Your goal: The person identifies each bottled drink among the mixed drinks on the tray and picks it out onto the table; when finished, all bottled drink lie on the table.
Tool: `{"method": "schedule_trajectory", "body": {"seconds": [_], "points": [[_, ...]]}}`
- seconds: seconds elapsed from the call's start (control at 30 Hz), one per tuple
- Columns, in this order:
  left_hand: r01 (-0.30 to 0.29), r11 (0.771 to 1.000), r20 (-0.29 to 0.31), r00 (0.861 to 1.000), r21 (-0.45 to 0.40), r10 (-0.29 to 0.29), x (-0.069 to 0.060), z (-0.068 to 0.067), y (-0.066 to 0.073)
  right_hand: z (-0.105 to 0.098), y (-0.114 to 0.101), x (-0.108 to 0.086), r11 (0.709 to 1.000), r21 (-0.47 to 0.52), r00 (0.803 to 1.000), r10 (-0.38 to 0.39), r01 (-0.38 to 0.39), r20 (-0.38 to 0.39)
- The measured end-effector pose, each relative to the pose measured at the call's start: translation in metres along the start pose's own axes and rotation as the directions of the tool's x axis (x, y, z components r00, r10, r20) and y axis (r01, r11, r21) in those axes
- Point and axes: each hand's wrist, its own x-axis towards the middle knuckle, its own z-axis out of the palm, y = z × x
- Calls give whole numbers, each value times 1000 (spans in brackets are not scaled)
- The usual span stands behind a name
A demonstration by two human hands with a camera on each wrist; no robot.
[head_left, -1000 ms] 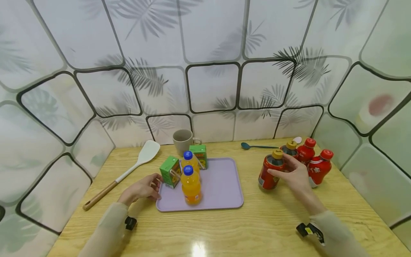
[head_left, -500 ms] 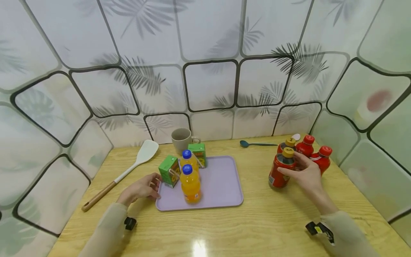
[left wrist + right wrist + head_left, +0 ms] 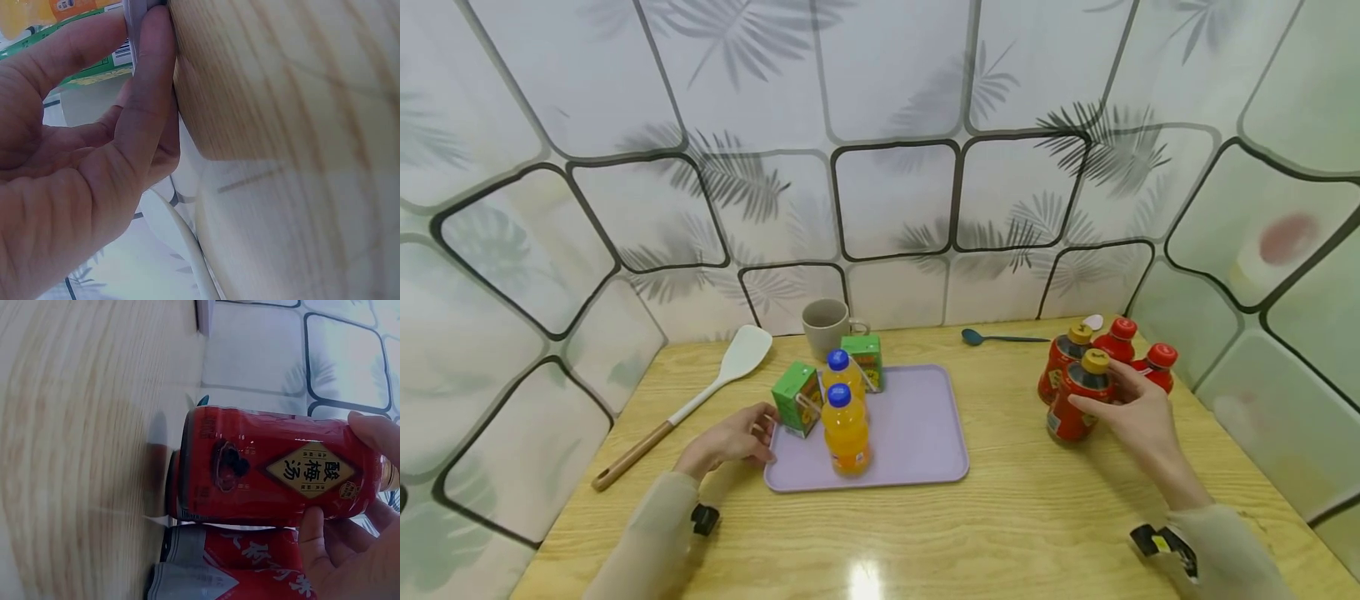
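Fingers (image 3: 1125,377) of the right hand (image 3: 1152,425) curl round a red-labelled, yellow-capped plastic bottle (image 3: 269,469), just beside a matching bottle (image 3: 1055,367); the left hand (image 3: 733,435) pinches a flat lilac rectangular tray (image 3: 917,433) bearing blue-capped clear bottles of orange liquid (image 3: 847,433) and green boxy cartons (image 3: 796,400).

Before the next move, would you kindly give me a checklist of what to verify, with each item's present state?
1. Right hand grips the front red-labelled bottle with a yellow cap: ok, thumb and fingers hold its upper part.
2. That bottle's base is resting on the pale wooden table: cannot tell.
3. Gap to the second yellow-capped bottle: cannot tell; they overlap in the head view.
4. Left hand steadies the rectangular lilac tray: ok, it pinches the left edge.
5. Front blue-capped bottle of orange drink stands upright: ok.
6. Right hand free: not ok, it is occupied.
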Motion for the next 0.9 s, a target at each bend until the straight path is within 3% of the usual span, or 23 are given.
{"method": "schedule_trajectory", "body": {"seconds": [0.73, 0.9], "points": [[21, 1000, -3, 1000, -10, -21, 2, -1, 1, -1, 10, 4, 998, -52, 1000, 25, -26, -14], [27, 1000, -9, 1000, -9, -27, 1, 0, 1, 0, 10, 3, 998, -68, 1000, -2, 0, -30]]}}
